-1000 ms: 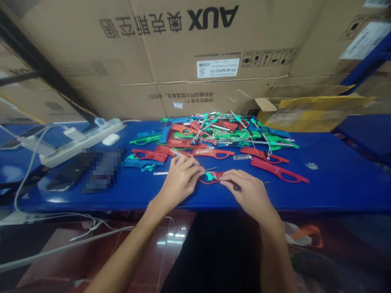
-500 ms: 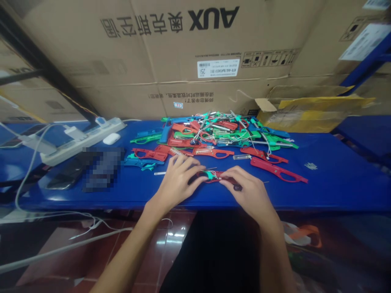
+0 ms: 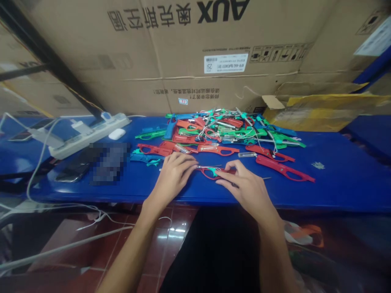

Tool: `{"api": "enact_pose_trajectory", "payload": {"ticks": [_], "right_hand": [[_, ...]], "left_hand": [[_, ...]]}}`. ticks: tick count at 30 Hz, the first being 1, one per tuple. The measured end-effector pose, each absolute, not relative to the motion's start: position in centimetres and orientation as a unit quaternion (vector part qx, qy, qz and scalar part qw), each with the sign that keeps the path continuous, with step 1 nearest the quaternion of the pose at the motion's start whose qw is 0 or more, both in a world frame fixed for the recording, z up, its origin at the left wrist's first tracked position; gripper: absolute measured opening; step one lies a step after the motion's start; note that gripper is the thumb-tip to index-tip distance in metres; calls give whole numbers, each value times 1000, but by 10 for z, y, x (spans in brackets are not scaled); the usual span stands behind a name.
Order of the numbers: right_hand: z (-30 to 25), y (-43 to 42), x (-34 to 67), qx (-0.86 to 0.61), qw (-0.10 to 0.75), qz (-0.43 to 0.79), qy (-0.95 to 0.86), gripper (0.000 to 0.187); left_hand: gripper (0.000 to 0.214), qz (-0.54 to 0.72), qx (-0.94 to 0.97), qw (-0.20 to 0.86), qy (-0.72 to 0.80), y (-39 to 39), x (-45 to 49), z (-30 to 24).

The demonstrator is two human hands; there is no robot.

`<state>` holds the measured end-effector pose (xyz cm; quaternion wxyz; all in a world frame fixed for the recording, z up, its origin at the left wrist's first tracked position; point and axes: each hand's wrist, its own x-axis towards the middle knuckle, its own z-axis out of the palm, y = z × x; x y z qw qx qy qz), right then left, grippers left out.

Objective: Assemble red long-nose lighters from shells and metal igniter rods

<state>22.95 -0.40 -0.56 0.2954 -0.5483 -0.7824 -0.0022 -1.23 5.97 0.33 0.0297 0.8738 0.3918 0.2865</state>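
Fingers (image 3: pixel 190 164) of left hand (image 3: pixel 175 174): laid close together, slightly curled, tips against the left end of the red trigger-shaped piece (image 3: pixel 210 172). Whether they pinch it or only steady it cannot be told.
Fingers (image 3: pixel 228 167) of right hand (image 3: pixel 248 188): thumb and forefinger closed in a pinch on the right end of the same piece, the other fingers bent loosely behind.

Red trigger-shaped piece: plastic, with a small teal insert at its middle. It sits low over the near part of the blue table (image 3: pixel 336 187), between the two hands and just in front of the pile.
Thin metal pin (image 3: pixel 266 178): lies on the table, showing just beyond the right hand.

Pile of plastic pieces (image 3: pixel 226 130): red, green, teal and blue, tangled with thin wires and small metal parts, at the middle of the table's far side.
Long red piece (image 3: pixel 285 169): lies apart at the pile's right edge.
Dark phone (image 3: pixel 71 173): flat, left of the hands, beside a blurred patch.
White power strip (image 3: pixel 91 132): far left, plugs and cables attached.
Small white case (image 3: pixel 117 134): just right of the strip.
Cardboard boxes (image 3: pixel 189 49): large, printed, standing behind the table.
Yellow envelope (image 3: pixel 324 108): far right, against the boxes.
Red tiled floor (image 3: pixel 171 244): below the table edge, with loose cables.
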Motion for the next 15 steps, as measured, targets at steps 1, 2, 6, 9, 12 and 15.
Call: {"api": "enact_pose_trajectory", "payload": {"ticks": [1,2,6,9,12,15], "right_hand": [[-6,-4,230,-548,297,3,-782,22],[-6,-4,230,-548,300,7,-781,22],[-5,-6,232,-546,304,18,-780,22],[-5,-7,232,-543,303,18,-783,23],[-7,-8,232,-541,306,17,-783,23],[-8,-8,232,-540,312,14,-781,23]], "left_hand": [[19,283,876,34,388,60,-12,3],[19,280,878,38,385,60,-12,3],[19,276,884,38,376,59,-13,1],[19,271,886,33,375,58,-13,1],[19,268,885,25,381,58,-12,0],[19,266,884,29,382,57,-12,1]]}}
